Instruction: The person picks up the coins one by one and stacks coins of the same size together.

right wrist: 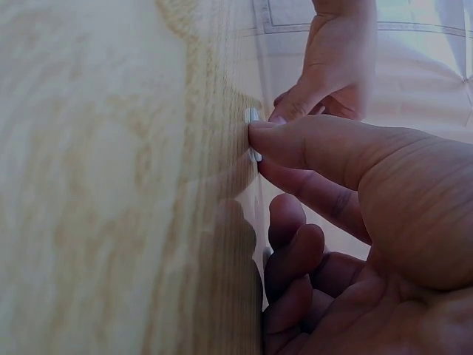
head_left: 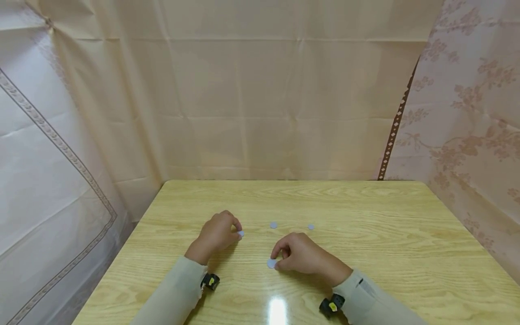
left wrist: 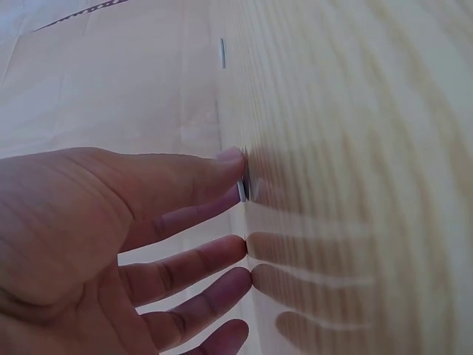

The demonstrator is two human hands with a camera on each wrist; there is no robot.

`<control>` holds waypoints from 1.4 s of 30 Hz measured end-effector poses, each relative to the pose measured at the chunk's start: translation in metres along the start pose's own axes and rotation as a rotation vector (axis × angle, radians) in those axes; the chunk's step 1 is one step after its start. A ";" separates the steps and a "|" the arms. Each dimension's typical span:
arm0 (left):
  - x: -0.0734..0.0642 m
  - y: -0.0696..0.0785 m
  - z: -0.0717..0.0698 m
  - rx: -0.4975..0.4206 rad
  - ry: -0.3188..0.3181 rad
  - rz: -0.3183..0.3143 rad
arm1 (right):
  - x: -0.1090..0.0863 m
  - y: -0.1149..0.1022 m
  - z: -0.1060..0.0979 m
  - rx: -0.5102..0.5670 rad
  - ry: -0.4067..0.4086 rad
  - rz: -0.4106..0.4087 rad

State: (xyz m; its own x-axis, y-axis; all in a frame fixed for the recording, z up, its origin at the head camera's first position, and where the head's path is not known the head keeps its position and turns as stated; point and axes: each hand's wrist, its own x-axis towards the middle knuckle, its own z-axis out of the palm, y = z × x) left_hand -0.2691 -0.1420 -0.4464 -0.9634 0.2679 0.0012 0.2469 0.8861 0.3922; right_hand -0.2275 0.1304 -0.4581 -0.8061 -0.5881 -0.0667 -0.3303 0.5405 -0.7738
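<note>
At the left, my left hand [head_left: 219,231] pinches a small pale round disc [head_left: 241,233] between thumb and forefinger, low over the wooden table. In the left wrist view that disc [left wrist: 242,191] shows edge-on at the tabletop, and the other fingers are spread with tips at the surface. Nearer the front, my right hand [head_left: 302,255] holds a second pale disc [head_left: 271,263] by its right edge with thumb and forefinger. The right wrist view shows this disc [right wrist: 253,116] thin and flat along the table, with the remaining fingers curled toward the palm.
Two more pale discs lie on the table [head_left: 386,243] beyond the hands: one disc [head_left: 273,225] near the middle, another disc [head_left: 310,227] to its right. A beige curtain [head_left: 264,99] hangs behind the far edge. Patterned cloths flank both sides.
</note>
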 end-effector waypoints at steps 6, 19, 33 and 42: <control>0.001 -0.002 0.001 -0.012 0.008 0.010 | 0.002 0.003 0.001 0.000 0.000 -0.006; 0.002 -0.002 0.000 -0.051 -0.006 0.001 | 0.001 0.002 0.000 0.003 -0.001 -0.001; 0.000 0.003 -0.005 -0.067 0.008 0.047 | 0.000 0.003 0.000 -0.004 -0.001 -0.007; -0.002 0.007 -0.006 -0.054 0.035 0.091 | 0.000 0.004 0.000 -0.002 -0.007 -0.014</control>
State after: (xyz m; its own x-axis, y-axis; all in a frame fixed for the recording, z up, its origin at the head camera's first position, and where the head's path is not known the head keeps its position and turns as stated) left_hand -0.2658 -0.1386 -0.4378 -0.9407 0.3319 0.0705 0.3282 0.8371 0.4376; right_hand -0.2282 0.1323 -0.4611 -0.7979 -0.5998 -0.0598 -0.3427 0.5330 -0.7736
